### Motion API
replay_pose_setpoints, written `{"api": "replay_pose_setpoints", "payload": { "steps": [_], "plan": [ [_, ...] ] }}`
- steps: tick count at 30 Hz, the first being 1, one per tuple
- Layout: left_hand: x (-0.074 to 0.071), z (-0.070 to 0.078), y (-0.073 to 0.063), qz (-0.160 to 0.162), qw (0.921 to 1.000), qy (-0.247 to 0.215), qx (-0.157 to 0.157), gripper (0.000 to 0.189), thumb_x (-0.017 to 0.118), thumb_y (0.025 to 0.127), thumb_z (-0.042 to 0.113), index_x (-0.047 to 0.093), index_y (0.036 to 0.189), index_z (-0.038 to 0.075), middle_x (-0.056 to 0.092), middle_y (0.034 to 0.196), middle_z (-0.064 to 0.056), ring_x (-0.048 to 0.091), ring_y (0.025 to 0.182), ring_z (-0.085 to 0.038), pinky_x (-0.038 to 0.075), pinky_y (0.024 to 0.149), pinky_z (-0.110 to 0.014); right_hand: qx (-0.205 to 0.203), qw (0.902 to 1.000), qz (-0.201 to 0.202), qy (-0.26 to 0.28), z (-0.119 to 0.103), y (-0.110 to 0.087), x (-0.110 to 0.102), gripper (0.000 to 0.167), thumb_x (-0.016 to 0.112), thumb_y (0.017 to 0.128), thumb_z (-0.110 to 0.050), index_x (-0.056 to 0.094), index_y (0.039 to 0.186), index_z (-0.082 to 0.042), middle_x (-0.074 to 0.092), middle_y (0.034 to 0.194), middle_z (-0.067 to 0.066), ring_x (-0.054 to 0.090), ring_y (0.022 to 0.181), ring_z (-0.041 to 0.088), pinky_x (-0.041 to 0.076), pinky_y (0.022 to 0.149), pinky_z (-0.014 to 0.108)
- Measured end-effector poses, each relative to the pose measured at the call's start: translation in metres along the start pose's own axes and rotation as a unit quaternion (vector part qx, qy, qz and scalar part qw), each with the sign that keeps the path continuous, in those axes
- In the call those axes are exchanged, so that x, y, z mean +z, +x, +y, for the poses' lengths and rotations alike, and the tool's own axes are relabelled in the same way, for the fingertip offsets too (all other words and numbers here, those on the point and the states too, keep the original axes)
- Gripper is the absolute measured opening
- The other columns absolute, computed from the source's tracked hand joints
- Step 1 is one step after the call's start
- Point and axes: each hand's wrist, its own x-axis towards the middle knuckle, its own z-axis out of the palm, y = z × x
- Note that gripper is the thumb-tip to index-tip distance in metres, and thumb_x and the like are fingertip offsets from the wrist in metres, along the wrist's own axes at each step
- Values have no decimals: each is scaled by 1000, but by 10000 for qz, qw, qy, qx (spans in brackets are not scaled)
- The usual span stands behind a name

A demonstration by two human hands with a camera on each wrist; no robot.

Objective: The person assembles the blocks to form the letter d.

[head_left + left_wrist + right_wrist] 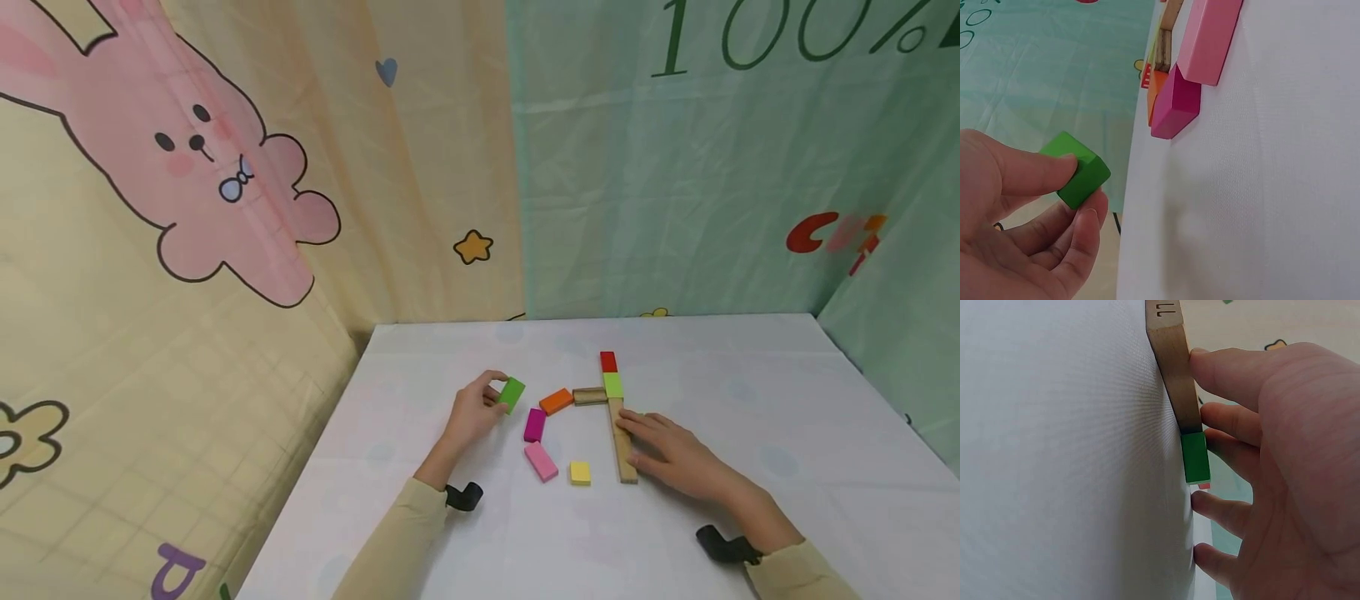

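Thumb and fingers of my left hand pinch a green block, held above the table left of the other blocks. My right hand lies along a long wooden strip, its thumb and fingertips touching the strip's right side. Beyond the strip's far end sit a light green block and a red block in line. A brown wooden block lies crosswise to their left. An orange block, a magenta block and a pink block curve leftward and toward me.
A small yellow block lies between the pink block and the strip. Everything rests on a white-covered table. Behind it hangs a printed curtain, and another cloth with a pink rabbit is at the left.
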Motion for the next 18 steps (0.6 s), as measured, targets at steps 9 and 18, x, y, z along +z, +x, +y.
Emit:
{"api": "replay_pose_setpoints", "payload": {
  "steps": [9,18],
  "plan": [
    [9,8,1,-164,9998,-15,60,41,76,90,7,64,127,20,66,94,0,62,87,-17,54,81,-32,4,10000,15,-4,3,0,1,65,62,98,-47,47,152,-14,40,157,7,35,139,46,34,101,69],
    [16,11,-1,-278,9995,-29,116,40,75,90,7,65,127,19,66,95,0,62,87,-16,54,82,-31,-56,10000,16,5,2,0,1,64,62,98,-46,47,152,-14,40,157,7,36,139,45,34,102,69]
  ]
}}
